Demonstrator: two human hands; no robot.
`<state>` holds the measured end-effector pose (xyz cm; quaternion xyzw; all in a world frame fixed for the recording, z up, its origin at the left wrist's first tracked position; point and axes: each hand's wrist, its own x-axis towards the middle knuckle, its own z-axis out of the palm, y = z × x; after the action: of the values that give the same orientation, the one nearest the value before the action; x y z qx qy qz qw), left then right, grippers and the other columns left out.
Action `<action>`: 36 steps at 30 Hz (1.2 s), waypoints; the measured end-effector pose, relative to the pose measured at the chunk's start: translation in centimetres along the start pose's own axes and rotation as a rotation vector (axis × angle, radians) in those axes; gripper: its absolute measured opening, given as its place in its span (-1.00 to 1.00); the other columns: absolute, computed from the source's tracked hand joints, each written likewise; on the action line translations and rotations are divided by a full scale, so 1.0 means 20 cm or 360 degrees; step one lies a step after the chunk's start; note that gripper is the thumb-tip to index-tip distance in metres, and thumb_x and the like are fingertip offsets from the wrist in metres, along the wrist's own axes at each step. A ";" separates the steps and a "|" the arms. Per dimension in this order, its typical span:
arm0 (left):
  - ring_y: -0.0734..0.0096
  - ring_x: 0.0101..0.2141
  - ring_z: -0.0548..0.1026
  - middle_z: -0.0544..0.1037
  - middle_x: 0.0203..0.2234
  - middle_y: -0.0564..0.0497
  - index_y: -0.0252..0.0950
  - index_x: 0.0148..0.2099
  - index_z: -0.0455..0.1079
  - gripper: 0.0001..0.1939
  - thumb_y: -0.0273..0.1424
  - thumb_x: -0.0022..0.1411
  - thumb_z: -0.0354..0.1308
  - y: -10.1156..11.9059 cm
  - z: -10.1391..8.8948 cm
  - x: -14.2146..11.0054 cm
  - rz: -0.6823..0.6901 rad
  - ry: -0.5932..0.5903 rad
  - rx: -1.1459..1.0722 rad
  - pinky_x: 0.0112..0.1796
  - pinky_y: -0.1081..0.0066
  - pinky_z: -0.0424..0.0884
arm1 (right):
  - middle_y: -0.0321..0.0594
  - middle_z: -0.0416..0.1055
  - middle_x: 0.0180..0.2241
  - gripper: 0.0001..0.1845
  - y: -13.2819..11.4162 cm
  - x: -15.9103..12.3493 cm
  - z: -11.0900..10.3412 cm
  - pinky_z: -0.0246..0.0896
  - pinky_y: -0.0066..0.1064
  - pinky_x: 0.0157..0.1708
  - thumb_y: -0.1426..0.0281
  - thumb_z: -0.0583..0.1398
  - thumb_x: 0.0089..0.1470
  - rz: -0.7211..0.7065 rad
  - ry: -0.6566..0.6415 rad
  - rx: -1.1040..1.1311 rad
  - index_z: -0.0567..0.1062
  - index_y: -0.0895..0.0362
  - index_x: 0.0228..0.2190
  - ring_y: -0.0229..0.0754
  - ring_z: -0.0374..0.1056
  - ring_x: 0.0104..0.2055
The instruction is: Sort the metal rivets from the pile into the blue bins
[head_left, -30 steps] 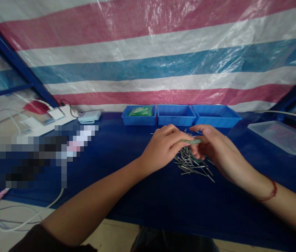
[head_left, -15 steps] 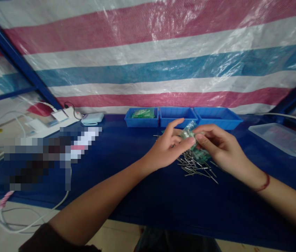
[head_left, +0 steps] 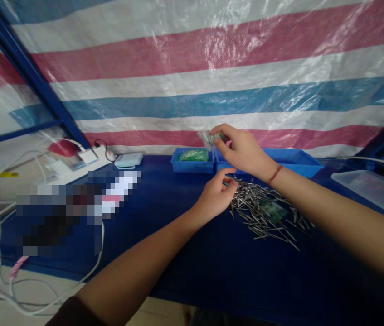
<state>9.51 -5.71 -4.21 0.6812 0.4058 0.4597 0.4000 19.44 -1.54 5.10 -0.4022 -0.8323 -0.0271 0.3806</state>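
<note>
My right hand (head_left: 235, 145) is raised over the blue bins, its fingers and thumb closed on a small clear plastic bag (head_left: 208, 139) with pale green contents. Lower down, my left hand (head_left: 217, 194) is at the left edge of a pile of thin, nail-like metal pieces (head_left: 251, 199). Its fingers are curled, and a bit of green shows between them; I cannot make out what it is. Another small clear bag with green contents (head_left: 272, 210) lies on the pile. Green bags (head_left: 193, 155) fill the left blue bin (head_left: 193, 168).
To the right of that bin stand a middle blue bin (head_left: 219, 165), partly behind my right hand, and a right blue bin (head_left: 300, 170). A clear plastic lid (head_left: 371, 190) lies at the right. Leftward are a light blue case (head_left: 128, 160), a power strip (head_left: 101, 156) and white cables (head_left: 99, 262).
My right hand has lifted the small bag up and left from the pile to above the bins. My left hand has let go of that bag and stays low. More of the pile shows.
</note>
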 end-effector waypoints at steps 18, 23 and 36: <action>0.33 -0.23 0.44 0.54 -0.32 -0.02 -0.30 -0.25 0.44 -0.82 -0.57 0.15 0.05 0.01 -0.07 0.00 0.0423 -0.0010 0.0726 -0.08 0.25 0.30 | -0.17 0.49 -0.34 -0.74 0.17 -0.04 0.00 0.20 -0.34 -0.30 0.40 0.04 0.04 0.0091 -0.0444 -0.0062 0.51 0.15 -0.33 -0.17 0.36 -0.32; 0.30 -0.15 0.40 0.50 -0.25 -0.02 -0.25 -0.17 0.41 -0.83 -0.49 0.20 0.04 0.00 -0.05 -0.02 0.0477 -0.0023 0.0845 -0.05 0.20 0.28 | -0.19 0.44 -0.38 -0.81 0.28 -0.32 -0.29 0.20 -0.32 -0.33 0.47 0.05 -0.07 0.0084 -0.0842 -0.0049 0.47 0.13 -0.43 -0.20 0.33 -0.37; 0.20 0.00 0.30 0.42 -0.10 -0.11 -0.27 0.01 0.31 -0.70 -0.33 0.24 0.03 0.07 0.03 -0.08 0.0628 -0.0151 0.1139 0.00 0.19 0.23 | -0.20 0.44 -0.16 -0.54 0.40 -0.66 -0.34 0.24 -0.16 -0.08 0.36 0.24 -0.13 -0.0136 -0.1083 0.0105 0.46 -0.03 -0.10 -0.04 0.33 -0.09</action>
<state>10.03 -7.72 -3.57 0.8624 0.3828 0.3256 0.0604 34.27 -7.17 -0.80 -0.3405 -0.9280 0.1197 0.0925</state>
